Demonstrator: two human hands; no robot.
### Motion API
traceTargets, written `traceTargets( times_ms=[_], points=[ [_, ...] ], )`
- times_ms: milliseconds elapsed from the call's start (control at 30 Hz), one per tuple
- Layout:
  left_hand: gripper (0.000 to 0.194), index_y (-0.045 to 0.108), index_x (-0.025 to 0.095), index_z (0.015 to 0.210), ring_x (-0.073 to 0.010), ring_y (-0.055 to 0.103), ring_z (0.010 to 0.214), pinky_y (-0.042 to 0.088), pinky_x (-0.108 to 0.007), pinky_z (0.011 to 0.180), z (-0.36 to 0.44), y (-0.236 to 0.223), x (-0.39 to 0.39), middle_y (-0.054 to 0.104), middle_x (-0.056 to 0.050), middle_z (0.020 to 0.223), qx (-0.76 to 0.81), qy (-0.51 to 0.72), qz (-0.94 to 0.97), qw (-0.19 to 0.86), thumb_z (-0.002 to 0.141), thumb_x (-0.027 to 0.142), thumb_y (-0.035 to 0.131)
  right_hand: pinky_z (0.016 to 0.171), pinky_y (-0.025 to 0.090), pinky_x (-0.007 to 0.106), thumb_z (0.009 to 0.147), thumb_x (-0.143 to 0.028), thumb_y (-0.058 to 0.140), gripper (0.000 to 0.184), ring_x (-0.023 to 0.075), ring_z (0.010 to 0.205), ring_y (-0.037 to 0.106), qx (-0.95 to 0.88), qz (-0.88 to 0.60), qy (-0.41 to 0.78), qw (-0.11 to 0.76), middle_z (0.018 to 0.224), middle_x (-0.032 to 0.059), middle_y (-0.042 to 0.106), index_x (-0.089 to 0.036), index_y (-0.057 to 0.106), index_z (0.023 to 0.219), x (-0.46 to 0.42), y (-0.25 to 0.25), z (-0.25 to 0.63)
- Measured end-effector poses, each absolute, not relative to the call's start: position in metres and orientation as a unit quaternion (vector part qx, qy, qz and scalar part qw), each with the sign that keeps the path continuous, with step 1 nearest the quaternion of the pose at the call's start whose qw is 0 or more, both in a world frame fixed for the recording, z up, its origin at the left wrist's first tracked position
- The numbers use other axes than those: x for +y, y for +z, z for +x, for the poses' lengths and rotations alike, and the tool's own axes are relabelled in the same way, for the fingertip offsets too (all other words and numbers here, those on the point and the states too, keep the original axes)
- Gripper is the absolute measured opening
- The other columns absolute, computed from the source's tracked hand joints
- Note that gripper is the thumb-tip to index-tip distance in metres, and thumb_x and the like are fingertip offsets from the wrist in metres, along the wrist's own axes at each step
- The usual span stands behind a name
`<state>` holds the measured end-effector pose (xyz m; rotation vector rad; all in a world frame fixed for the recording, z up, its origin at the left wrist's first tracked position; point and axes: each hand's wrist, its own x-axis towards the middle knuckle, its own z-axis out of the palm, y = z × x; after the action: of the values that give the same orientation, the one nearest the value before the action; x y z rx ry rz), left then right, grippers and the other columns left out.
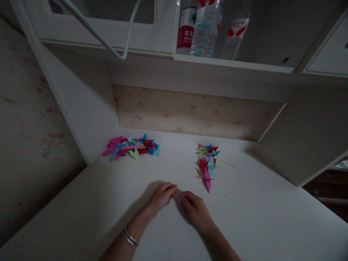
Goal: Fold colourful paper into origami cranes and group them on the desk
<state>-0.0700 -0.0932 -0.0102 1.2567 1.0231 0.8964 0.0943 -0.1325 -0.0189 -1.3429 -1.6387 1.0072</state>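
Observation:
My left hand (162,195), with a silver bangle on its wrist, is held over the white desk (163,239), thumb and fingers pinched together. Close to its right, my right hand (195,207) is also closed, its fingers curled against the thumb. A small gap separates the two hands. Whatever they pinch, if anything, is too small or thin to make out. Beyond my right hand lies a short line of folded paper cranes (209,165), the nearest one pink (207,180). A heap of colourful folded paper cranes (133,148) rests at the back left.
A shelf (233,65) overhangs the desk, holding a red-labelled bottle (186,30) and clear plastic bottles (205,32). A white cable (108,47) loops down at the upper left. Side panels (78,94) bound the desk, with flowered wallpaper (190,112) behind.

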Motion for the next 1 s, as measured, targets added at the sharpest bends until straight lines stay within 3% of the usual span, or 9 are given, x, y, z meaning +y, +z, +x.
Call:
traceTargets(
  times_ms=[367,533,667,833,1000],
  points=[
    [0.034,0.051,0.017,0.063,-0.0058,0.032,0.040,0.021,-0.021,0.039,-0.068,-0.009,-0.093,0.042,0.007,0.051,0.436,0.401,0.531,0.606,0.078,0.048,0.055,0.057,0.038,0.022,0.090,-0.031,0.042,0.027,0.0129,0.060,0.053,-0.694,-0.507,0.365,0.359,0.066,-0.0009,0.062,-0.018,0.065,0.085,-0.110,-0.015,0.085],
    [0.033,0.050,0.018,0.062,-0.0053,0.029,0.038,0.018,-0.021,0.038,-0.071,-0.007,-0.093,0.039,0.008,0.048,0.451,0.438,0.482,0.611,0.075,0.047,0.056,0.067,0.043,0.021,0.088,-0.022,0.039,0.026,0.0139,0.073,0.062,-0.779,-0.509,0.258,0.260,0.081,0.0019,0.069,-0.019,0.065,0.088,-0.052,-0.002,0.064],
    [0.026,0.051,0.018,0.061,-0.0051,0.029,0.039,0.018,-0.021,0.038,-0.073,-0.009,-0.090,0.039,0.008,0.048,0.463,0.470,0.430,0.617,0.073,0.039,0.057,0.077,0.044,0.024,0.087,-0.023,0.044,0.029,0.0172,0.088,0.064,-0.801,-0.513,0.227,0.210,0.099,0.0047,0.070,-0.020,0.065,0.106,-0.001,0.002,0.036],
    [0.019,0.048,0.019,0.059,-0.0057,0.024,0.037,0.016,-0.022,0.038,-0.074,-0.010,-0.085,0.035,0.009,0.043,0.459,0.498,0.387,0.625,0.072,0.032,0.052,0.084,0.043,0.030,0.087,-0.025,0.046,0.047,0.0218,0.098,0.062,-0.822,-0.518,0.190,0.142,0.115,0.0093,0.065,-0.020,0.047,0.134,0.038,0.001,0.002],
    [0.017,0.048,0.019,0.057,-0.0056,0.024,0.039,0.014,-0.023,0.041,-0.072,-0.006,-0.083,0.036,0.008,0.046,0.489,0.493,0.381,0.610,0.068,0.032,0.052,0.083,0.045,0.035,0.089,-0.031,0.045,0.058,0.0262,0.097,0.063,-0.838,-0.513,0.158,0.099,0.118,0.0135,0.061,-0.021,0.029,0.144,0.062,0.002,-0.025]
  ],
)
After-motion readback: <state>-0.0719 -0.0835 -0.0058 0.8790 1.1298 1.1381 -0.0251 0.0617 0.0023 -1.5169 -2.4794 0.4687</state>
